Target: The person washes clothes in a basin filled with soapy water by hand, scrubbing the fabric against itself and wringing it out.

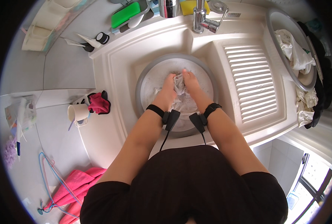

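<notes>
A round basin with a grey rim stands in the white laundry sink, holding cloudy, sudsy water. My left hand and my right hand are over the middle of it, close together. Between them is a bunched white cloth, gripped from both sides with the fingers closed. More of the pale wet fabric spreads below my hands toward the near rim. Each wrist wears a black strap with a small black device. The undersides of my fingers are hidden by the cloth.
Right of the basin is a ribbed washboard. A second basin with white fabric leans beyond it. The chrome faucet and a green soap box sit at the back. A cup and red cloth are left.
</notes>
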A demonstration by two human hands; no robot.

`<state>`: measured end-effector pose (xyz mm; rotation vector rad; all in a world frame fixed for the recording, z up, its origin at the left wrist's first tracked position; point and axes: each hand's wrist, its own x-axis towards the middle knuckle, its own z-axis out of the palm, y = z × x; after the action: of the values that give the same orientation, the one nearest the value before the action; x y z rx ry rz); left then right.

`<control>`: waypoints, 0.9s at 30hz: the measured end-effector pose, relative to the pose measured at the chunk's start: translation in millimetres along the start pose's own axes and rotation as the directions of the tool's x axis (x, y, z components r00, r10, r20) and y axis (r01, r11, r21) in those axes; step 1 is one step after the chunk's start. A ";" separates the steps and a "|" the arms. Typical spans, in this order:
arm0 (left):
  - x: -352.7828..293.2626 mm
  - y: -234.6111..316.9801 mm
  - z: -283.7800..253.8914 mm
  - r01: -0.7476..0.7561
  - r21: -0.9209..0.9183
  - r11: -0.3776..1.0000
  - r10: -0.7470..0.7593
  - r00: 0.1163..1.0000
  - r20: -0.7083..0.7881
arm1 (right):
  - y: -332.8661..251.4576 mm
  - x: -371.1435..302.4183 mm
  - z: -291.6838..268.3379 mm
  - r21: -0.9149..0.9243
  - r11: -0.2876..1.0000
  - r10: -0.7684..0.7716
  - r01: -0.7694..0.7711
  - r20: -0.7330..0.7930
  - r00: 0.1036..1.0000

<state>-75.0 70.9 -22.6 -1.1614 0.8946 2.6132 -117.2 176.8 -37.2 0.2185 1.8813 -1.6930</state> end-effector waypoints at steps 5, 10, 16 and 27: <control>18.8 -8.1 -29.7 0.073 -0.142 0.987 -0.104 0.969 -0.225 | 40.7 13.2 -10.3 -0.224 0.963 -0.118 0.151 0.156 0.981; 8.2 -26.0 -25.2 0.083 0.069 0.994 -0.046 0.907 -0.419 | 24.3 7.8 -12.1 -0.593 0.781 0.110 0.197 0.441 0.891; 8.6 -29.5 -69.1 -0.259 0.408 0.875 0.258 0.964 0.059 | 8.7 -10.1 11.1 -0.145 0.986 0.088 -0.088 -0.007 0.996; -66.5 19.6 20.9 0.074 -0.181 0.981 -0.046 0.987 0.153 | -31.3 -82.1 21.9 -0.208 0.823 -0.551 0.529 -0.068 0.832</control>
<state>-49.1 73.8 45.0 -0.9988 0.5875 2.7376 -59.2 171.9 32.0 -0.3297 2.3343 -1.8741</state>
